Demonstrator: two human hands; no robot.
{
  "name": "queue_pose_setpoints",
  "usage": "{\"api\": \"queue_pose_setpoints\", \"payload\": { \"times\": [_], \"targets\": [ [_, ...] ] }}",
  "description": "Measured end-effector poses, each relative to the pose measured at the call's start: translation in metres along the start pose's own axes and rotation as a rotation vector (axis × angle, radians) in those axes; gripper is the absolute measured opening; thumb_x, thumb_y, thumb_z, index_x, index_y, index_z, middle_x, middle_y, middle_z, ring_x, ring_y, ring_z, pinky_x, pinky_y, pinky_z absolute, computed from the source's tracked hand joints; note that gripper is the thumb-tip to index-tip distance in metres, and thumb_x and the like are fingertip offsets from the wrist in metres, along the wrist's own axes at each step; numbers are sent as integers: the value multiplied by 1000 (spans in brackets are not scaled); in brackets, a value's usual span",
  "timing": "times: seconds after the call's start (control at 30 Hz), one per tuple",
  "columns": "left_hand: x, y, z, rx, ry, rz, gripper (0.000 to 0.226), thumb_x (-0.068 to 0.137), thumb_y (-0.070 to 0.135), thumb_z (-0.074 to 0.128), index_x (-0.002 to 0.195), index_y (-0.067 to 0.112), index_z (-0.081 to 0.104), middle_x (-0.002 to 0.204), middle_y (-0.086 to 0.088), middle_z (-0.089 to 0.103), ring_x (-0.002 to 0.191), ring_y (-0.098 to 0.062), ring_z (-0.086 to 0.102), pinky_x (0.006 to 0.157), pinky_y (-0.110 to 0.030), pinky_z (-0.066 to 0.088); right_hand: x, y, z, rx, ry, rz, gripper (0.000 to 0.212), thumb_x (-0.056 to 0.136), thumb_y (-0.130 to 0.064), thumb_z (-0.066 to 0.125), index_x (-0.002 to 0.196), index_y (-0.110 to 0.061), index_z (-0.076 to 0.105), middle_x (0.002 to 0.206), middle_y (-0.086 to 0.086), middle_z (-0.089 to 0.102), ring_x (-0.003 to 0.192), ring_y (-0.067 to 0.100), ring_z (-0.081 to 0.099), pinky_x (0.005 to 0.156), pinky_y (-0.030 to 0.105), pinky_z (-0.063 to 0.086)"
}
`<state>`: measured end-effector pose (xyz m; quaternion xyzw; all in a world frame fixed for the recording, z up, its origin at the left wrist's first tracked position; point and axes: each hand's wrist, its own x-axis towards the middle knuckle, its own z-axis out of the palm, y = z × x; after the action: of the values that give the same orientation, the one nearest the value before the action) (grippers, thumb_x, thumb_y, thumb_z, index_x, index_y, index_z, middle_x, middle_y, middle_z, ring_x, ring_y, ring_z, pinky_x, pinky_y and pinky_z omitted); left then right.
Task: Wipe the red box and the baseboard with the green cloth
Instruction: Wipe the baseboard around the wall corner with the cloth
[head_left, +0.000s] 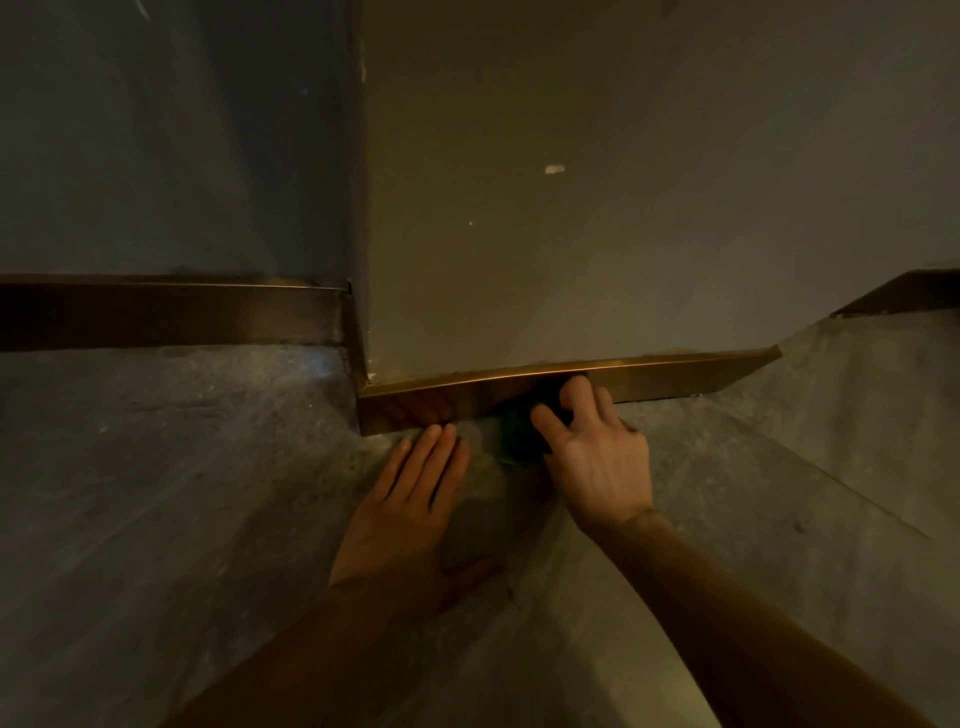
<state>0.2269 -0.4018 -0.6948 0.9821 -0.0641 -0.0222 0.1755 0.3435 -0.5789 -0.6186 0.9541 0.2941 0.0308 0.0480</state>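
The crumpled green cloth (514, 434) is sitting at the foot of the wall, pressed against the lower edge of the shiny bronze-coloured metal baseboard (675, 376) where that strip is meeting the floor. Only a small dark green bunch of it is showing, just left of the right hand's thumb; the rest is lying hidden under the palm and fingers. The right hand (597, 457) is closing around the cloth, its fingers (576, 392) curling up over the face of the baseboard and its thumb pointing left along the strip's bottom edge. The baseboard is reflecting the fingers dimly in its polished surface.

The left hand (410, 499) is lying flat and spread on the speckled grey stone floor (182, 493), palm down and gripping nothing, with its fingertips reaching just up to the bottom of the baseboard, a little to the left of the cloth. Both bare forearms are stretching in from the lower edge of the view.

Above the strip, a plain beige wall (571, 234) with a few small pale chips is rising, and it is forming an outer corner with a darker grey-blue wall (182, 156) on the left, which is carrying its own length of bronze baseboard, set further back. The light is dim and warm.
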Motion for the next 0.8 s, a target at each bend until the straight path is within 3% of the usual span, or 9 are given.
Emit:
{"api": "queue_pose_setpoints", "payload": {
  "times": [0.5, 0.8],
  "targets": [
    [-1, 0, -3, 0, -11, 9, 108, 81, 89, 31, 158, 18, 8, 167, -10, 1, 152, -26, -6, 120, -50, 7, -7, 34, -4, -52, -1, 170, 51, 76, -23, 78, 119, -17, 53, 119, 16, 43, 98, 31, 47, 52, 38, 49],
    [0, 1, -6, -6, -19, 11, 107, 81, 89, 33, 158, 19, 9, 166, -11, 3, 152, -27, -4, 120, -49, 4, -36, 51, -23, 42, 3, 281, 51, 76, -24, 79, 119, -18, 52, 121, 14, 42, 104, 32, 46, 56, 44, 55]
  ]
}}
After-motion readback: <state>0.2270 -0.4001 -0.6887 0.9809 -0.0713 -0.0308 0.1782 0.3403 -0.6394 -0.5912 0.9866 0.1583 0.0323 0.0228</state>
